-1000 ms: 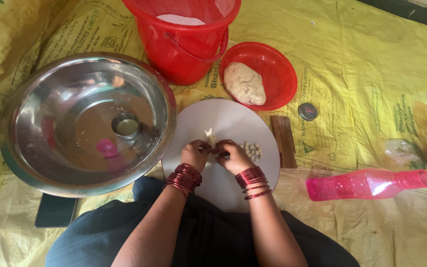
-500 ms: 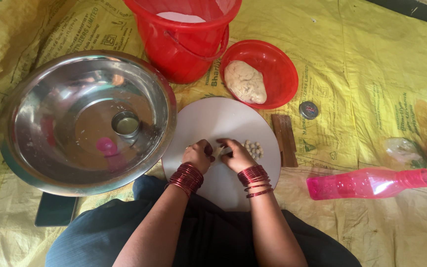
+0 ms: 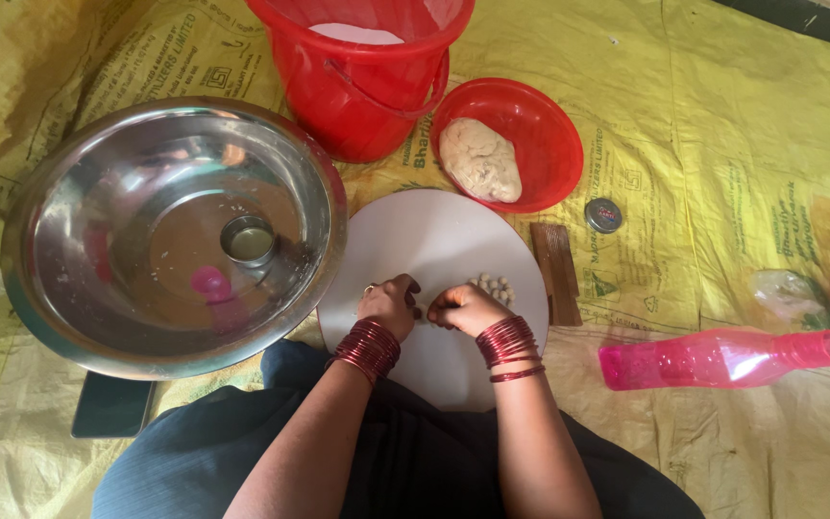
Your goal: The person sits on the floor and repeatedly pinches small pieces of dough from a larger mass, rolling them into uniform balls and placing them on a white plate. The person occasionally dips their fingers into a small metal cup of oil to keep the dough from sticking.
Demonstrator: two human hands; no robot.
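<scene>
Both hands, left hand (image 3: pixel 388 306) and right hand (image 3: pixel 463 308), pinch closed on something hidden, so its direction's unclear; dough balls (image 3: pixel 494 285) just right on the white board (image 3: pixel 434 240).

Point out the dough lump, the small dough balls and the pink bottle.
dough lump (image 3: pixel 479 160), head view, middle of its top.
small dough balls (image 3: pixel 494 285), head view, centre of the cluster.
pink bottle (image 3: pixel 713 358), head view, middle of its body.
</scene>
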